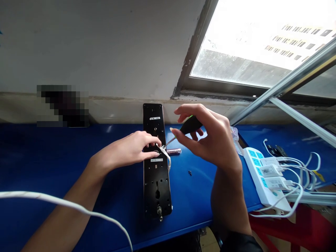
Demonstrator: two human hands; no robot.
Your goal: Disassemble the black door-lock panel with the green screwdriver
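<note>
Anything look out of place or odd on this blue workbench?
Several tiny dark screws lie loose on the blue metal bench, apart from the black door-lock panel. A white flat ribbon loops out of the panel under the left hand, near the black-handled screwdriver, looking unsecured.

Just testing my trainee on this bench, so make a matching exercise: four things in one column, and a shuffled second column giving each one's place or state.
Things:
1. Screwdriver
2. Black door-lock plate
3. Tiny dark screws
4. White power strip

Places or states:
A. Loose on the blue bench
B. Gripped in the right hand
C. Holding white plug adapters
D. Under the left hand

Pairs: 1-B, 2-D, 3-A, 4-C.
</note>
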